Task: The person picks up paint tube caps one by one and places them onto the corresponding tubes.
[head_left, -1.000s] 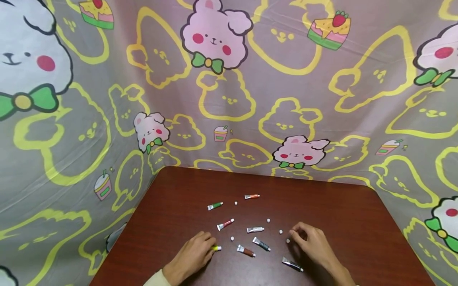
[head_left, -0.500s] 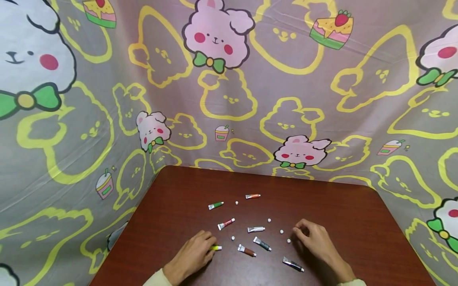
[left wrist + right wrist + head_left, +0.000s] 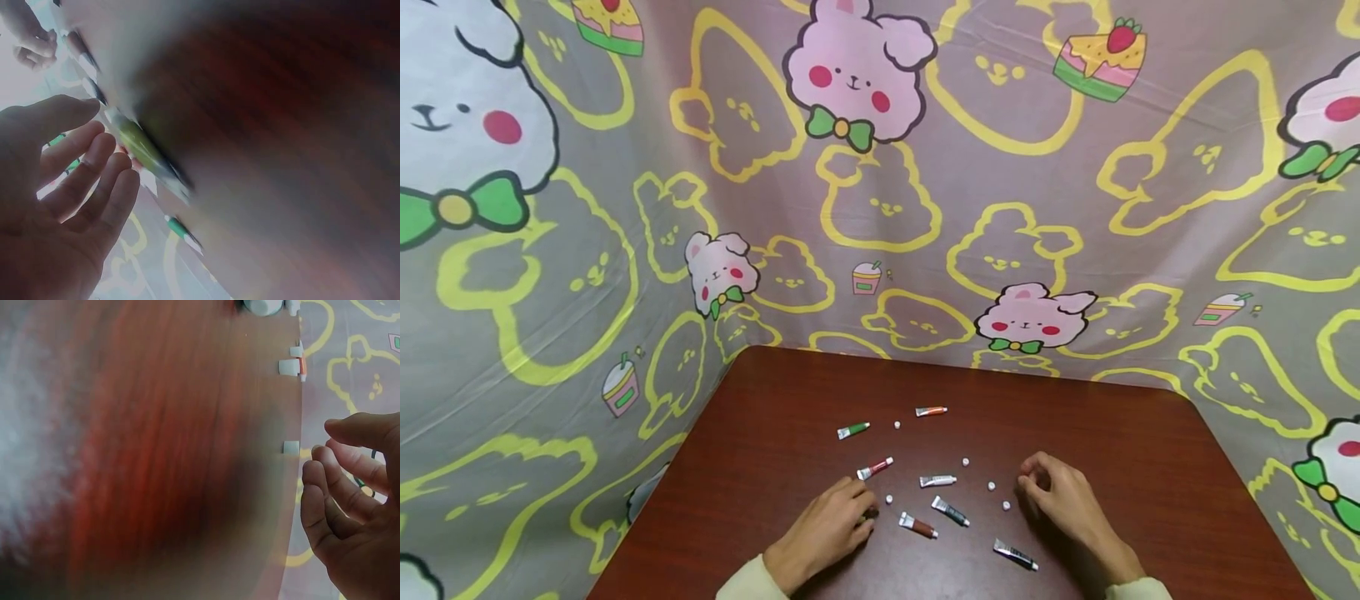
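Left hand [image 3: 829, 530] open (fingers relaxed) beside the yellow-green tube [image 3: 145, 150] near the table's [image 3: 760, 433] front edge; right hand [image 3: 1062, 497] loosely curled, empty, near a white cap [image 3: 1006, 505]. Pinch the tube mid-body, avoiding neighbours.

Both bare hands emerge from pale cream sleeves [image 3: 747, 581] (only the cuffs show), without rings or watch.
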A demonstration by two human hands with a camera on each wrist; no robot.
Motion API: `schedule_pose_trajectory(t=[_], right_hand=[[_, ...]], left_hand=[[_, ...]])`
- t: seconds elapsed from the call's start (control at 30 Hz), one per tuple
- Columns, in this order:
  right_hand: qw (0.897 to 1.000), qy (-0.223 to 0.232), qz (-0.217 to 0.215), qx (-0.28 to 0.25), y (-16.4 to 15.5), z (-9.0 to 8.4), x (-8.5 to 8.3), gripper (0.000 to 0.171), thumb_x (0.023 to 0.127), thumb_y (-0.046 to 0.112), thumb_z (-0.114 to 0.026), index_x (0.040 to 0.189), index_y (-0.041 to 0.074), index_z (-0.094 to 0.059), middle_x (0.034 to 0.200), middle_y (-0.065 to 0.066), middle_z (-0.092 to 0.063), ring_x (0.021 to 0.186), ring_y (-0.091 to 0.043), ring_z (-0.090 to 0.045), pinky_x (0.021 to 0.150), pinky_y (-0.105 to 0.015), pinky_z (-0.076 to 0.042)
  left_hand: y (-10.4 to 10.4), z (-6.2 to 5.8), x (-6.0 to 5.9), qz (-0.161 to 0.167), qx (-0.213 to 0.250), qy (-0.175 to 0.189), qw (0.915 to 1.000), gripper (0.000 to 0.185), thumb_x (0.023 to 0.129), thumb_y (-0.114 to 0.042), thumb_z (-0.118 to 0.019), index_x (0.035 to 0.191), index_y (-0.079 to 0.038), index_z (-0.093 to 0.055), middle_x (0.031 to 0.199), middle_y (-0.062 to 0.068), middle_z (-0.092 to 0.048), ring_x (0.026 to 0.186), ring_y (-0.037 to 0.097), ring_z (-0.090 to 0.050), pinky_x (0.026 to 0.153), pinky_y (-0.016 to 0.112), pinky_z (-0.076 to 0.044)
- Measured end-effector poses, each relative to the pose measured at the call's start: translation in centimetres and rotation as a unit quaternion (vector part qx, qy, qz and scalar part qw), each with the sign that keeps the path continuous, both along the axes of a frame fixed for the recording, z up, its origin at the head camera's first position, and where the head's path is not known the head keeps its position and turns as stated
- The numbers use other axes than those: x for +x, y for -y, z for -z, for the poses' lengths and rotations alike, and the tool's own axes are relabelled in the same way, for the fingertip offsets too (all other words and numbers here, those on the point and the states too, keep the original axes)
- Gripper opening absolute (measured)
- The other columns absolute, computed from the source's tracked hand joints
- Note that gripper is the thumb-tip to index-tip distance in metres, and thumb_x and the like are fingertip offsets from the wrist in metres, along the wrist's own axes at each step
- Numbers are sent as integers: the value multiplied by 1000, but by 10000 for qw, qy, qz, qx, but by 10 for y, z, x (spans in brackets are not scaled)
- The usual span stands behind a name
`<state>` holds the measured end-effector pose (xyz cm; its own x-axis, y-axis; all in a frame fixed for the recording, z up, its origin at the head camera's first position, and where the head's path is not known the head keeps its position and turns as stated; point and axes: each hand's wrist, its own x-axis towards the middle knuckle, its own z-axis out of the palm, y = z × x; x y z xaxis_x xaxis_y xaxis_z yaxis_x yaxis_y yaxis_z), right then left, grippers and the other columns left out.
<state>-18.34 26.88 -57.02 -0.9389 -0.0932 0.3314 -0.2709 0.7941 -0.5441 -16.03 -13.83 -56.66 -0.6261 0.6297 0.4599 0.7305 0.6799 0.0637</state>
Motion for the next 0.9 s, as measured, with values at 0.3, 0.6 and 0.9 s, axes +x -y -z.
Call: schedule_pose_trajectory(t=[0.3, 0.6, 0.9], right_hand=[[9994, 348, 19, -74, -3, 0, -4, 26, 86, 8, -88, 105, 15, -72, 81, 11, -63, 68, 5, -52, 65, -25, -44], [9990, 428, -32, 105, -2, 5, -6, 30, 83, 9, -90, 109, 16, -76, 86, 8, -65, 72, -1, -56, 66, -25, -46], [9981, 551, 121, 234, 1, 7, -5, 19, 83, 10, -88, 97, 17, -77, 83, 11, -64, 73, -1, -54, 66, -28, -45]], left_hand=[[-27, -2, -1, 264, -127, 0, 9996, 18, 87, -21, -90, 98, -18, -76, 94, -8, -68, 89, 10, -63, 79, 26, -56], [-45, -6, -1, 471, -441, 146, 9978, 18, 88, -23, -88, 104, -22, -79, 99, -10, -69, 94, 7, -63, 83, 21, -54], [-58, -2, 0, 631, -596, 99, 9962, 18, 86, -26, -89, 100, -26, -78, 98, -13, -69, 91, 6, -62, 79, 20, -50]])
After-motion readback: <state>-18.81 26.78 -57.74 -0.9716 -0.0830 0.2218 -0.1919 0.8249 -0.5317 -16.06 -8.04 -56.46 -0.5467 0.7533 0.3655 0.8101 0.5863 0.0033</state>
